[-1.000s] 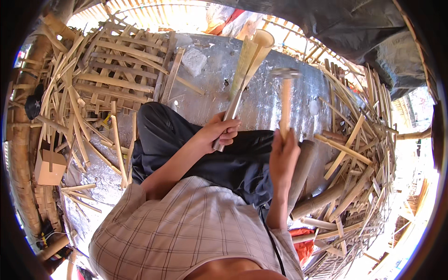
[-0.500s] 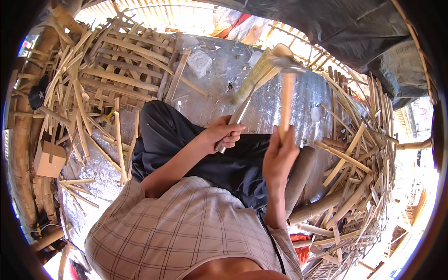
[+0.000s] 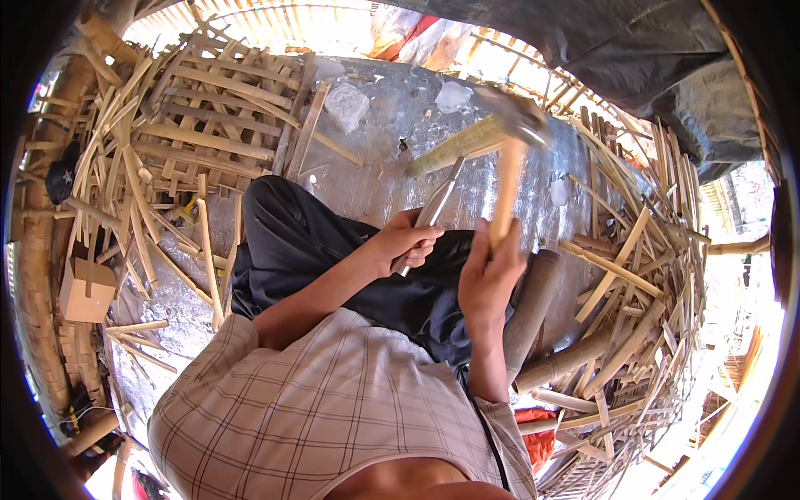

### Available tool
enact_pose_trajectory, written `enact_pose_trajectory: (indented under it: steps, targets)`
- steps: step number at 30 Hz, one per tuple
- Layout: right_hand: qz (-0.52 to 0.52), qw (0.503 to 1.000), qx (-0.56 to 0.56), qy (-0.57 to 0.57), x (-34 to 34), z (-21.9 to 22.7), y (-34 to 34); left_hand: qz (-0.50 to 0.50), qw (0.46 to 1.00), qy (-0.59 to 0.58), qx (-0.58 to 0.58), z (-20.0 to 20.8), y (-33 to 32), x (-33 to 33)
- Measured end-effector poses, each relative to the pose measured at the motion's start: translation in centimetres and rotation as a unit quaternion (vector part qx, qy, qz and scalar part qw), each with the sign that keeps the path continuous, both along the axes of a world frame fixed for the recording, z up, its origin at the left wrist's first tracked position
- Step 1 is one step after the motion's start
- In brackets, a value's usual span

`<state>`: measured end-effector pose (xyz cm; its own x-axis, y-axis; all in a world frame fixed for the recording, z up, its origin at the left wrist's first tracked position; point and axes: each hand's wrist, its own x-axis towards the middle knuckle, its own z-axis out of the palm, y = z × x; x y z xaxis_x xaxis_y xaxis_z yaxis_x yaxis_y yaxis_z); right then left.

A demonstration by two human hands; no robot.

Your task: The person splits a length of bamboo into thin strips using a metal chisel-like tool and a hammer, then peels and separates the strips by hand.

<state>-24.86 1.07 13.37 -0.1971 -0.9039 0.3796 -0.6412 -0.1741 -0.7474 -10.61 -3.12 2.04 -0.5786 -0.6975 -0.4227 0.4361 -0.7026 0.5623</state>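
Note:
My left hand is closed around a long metal chisel. The blade slants up and away, its tip next to a greenish split bamboo piece; whether they touch I cannot tell. My right hand grips the wooden handle of a hammer. The hammer's metal head is smeared by motion and covers the bamboo's far end. Both hands are in front of my crossed legs in dark trousers.
Bamboo strips lie stacked in a lattice at the far left. More strips pile up on the right, beside a thick bamboo pole near my knee. A cardboard box sits at the left; a pale stone lies ahead.
The bamboo piece has tipped lower, from steeply raised to nearer the floor. The hammer head has shifted slightly right. Both hands keep their holds.

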Motion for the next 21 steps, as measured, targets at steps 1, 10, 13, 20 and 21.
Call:
enact_pose_trajectory:
  steps: [1,10,13,20,21]
  targets:
    - [-0.015,0.998,-0.027,-0.052,-0.6,-1.4,-0.1,0.01,1.0,0.003,0.002,-0.1,0.0,-0.3]
    - [0.015,0.988,0.138,0.073,-2.2,-3.0,0.5,0.017,1.0,-0.006,0.001,0.1,-0.5,0.2]
    - [-0.04,0.997,0.057,-0.021,-1.7,-0.9,1.1,0.025,1.0,0.012,0.014,-0.7,-0.3,-0.1]
    - [0.072,0.977,0.161,0.116,-2.4,-6.8,-1.4,0.052,0.999,-0.009,-0.013,-0.4,-1.7,0.3]
    - [0.072,0.98,0.157,0.095,-2.3,-6.5,-0.8,0.039,0.999,-0.007,-0.009,-0.7,-1.5,0.3]
